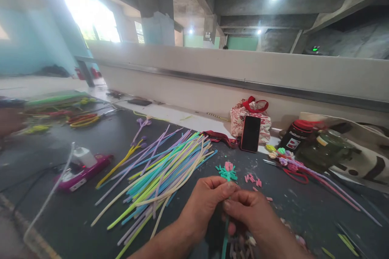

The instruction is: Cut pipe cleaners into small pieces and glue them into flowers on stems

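Pinching the green stem (pixel 225 239) of one small pipe-cleaner flower (pixel 227 171) between both hands, left hand (pixel 203 206) and right hand (pixel 252 212), over the table (pixel 306 214), with many loose pipe cleaners (pixel 164 166) not yet used.

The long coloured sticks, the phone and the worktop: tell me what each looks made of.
Coloured sticks: likely fuzzy pipe cleaners; thin, matte, slightly bent, pastel. Phone: glossy black glass face, reddish rim, probably plastic. Worktop: dark, matte, speckled sheet, perhaps rubber or felt; unclear.
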`<state>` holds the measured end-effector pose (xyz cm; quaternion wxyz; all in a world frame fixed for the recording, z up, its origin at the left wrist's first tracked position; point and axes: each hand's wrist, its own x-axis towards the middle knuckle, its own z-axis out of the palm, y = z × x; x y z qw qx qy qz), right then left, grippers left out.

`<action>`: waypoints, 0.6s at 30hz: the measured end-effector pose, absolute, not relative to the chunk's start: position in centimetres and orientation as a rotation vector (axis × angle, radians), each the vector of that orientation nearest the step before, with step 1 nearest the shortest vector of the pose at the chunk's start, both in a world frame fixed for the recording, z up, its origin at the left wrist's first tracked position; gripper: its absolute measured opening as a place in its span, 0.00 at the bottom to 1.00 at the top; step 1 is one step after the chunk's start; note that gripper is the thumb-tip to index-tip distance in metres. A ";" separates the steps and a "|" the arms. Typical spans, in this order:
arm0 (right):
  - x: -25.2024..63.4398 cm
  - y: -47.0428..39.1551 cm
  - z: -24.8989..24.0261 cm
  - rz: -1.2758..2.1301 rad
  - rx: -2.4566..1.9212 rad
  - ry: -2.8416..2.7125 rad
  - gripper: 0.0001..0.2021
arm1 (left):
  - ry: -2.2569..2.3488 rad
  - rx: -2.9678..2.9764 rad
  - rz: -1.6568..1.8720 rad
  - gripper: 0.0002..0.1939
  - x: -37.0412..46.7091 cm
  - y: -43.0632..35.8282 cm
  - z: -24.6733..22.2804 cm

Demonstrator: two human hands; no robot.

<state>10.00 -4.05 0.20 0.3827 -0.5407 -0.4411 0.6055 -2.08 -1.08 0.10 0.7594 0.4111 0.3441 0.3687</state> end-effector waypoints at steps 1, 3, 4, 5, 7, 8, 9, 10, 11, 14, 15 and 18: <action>9.9 -4.0 0.2 1.524 -1.405 -1.116 0.19 | 0.766 0.872 0.815 0.18 -2.1 -1.0 0.0; 9.6 -4.0 0.1 1.517 -1.439 -1.116 0.19 | 0.775 0.837 0.813 0.18 -2.1 -0.8 0.0; 9.5 -4.1 0.0 1.539 -1.444 -1.123 0.18 | 0.777 0.822 0.806 0.18 -2.2 -0.7 0.0; 9.6 -4.2 -0.1 1.566 -1.434 -1.134 0.18 | 0.782 0.814 0.803 0.17 -2.3 -0.6 0.1; 9.8 -4.5 -0.3 1.616 -1.384 -1.165 0.15 | 0.790 0.822 0.818 0.15 -2.4 -0.5 0.2; 10.1 -4.7 -0.3 1.626 -1.376 -1.182 0.14 | 0.794 0.832 0.822 0.14 -2.5 -0.5 0.2; 10.5 -5.0 -0.4 1.613 -1.378 -1.202 0.12 | 0.801 0.842 0.818 0.14 -2.5 -0.5 0.3; 11.1 -5.2 -0.3 1.580 -1.394 -1.217 0.10 | 0.811 0.851 0.804 0.13 -2.5 -0.4 0.3; 11.8 -5.6 -0.2 1.544 -1.435 -1.224 0.09 | 0.823 0.856 0.779 0.13 -2.5 -0.4 0.3; 14.7 -6.9 0.6 1.467 -1.578 -1.199 0.09 | 0.856 0.860 0.696 0.12 -2.3 -0.4 0.2; 15.9 -7.5 1.0 1.442 -1.600 -1.197 0.10 | 0.861 0.865 0.680 0.12 -2.3 -0.4 0.2; 19.8 -10.1 2.0 1.154 -1.750 -1.457 0.12 | 0.874 0.895 0.658 0.11 -2.1 -0.4 0.1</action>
